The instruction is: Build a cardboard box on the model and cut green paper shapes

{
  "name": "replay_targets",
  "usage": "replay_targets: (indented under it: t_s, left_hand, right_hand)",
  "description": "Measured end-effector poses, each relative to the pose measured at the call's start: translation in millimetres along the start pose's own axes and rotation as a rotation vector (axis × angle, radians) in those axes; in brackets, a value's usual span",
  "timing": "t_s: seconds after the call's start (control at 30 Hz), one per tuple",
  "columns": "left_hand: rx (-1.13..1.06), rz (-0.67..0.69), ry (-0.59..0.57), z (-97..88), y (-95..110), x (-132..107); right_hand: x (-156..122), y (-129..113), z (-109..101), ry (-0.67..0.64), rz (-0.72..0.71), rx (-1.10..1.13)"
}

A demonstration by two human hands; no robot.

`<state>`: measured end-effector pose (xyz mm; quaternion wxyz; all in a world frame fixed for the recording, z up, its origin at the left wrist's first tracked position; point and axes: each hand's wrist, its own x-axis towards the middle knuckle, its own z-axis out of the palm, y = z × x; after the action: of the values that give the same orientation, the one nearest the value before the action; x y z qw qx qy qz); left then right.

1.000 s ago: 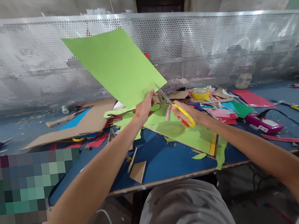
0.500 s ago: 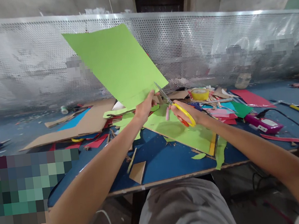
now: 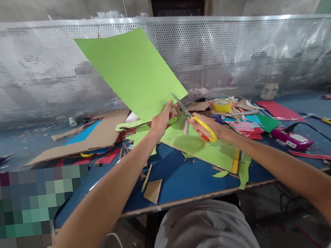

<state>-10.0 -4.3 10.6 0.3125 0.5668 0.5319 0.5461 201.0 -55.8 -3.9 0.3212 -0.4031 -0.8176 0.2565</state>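
A large light-green sheet of paper [image 3: 131,68] stands raised above the table, tilted, its lower edge pinched by my left hand [image 3: 162,118]. My right hand [image 3: 202,128] grips scissors [image 3: 205,128] with yellow and orange handles. Their metal blades reach up to the sheet's lower right corner, just beside my left fingers. Whether the blades are parted there is hard to make out. Below both hands, more green paper [image 3: 191,141] lies on the table, along with a curled green strip [image 3: 130,125] to the left.
Brown cardboard [image 3: 103,133] lies left on the blue table [image 3: 178,186]. A yellow tape roll [image 3: 222,105], a red sheet [image 3: 279,110] and a purple device with a black cord [image 3: 292,139] are on the right. A perforated metal panel [image 3: 219,50] stands behind.
The whole view shifts slightly. Both hands, the green sheet and the scissors keep nearly the same positions relative to each other.
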Motion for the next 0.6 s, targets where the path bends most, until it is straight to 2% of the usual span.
replay_targets:
  t_s: [0.17,0.47,0.6]
  left_hand:
    - [-0.025,0.021,0.029,0.9,-1.8,0.8]
    - [0.007,0.053,-0.007,0.4,-2.6,1.7]
    - [0.020,0.019,-0.011,-0.4,0.9,-2.0]
  right_hand:
    - [-0.2,6.4,2.7,0.006,-0.035,0.009]
    - [-4.6,8.2,2.4,-0.013,-0.036,0.057]
    - [-4.7,4.9,1.9,-0.005,-0.064,0.021]
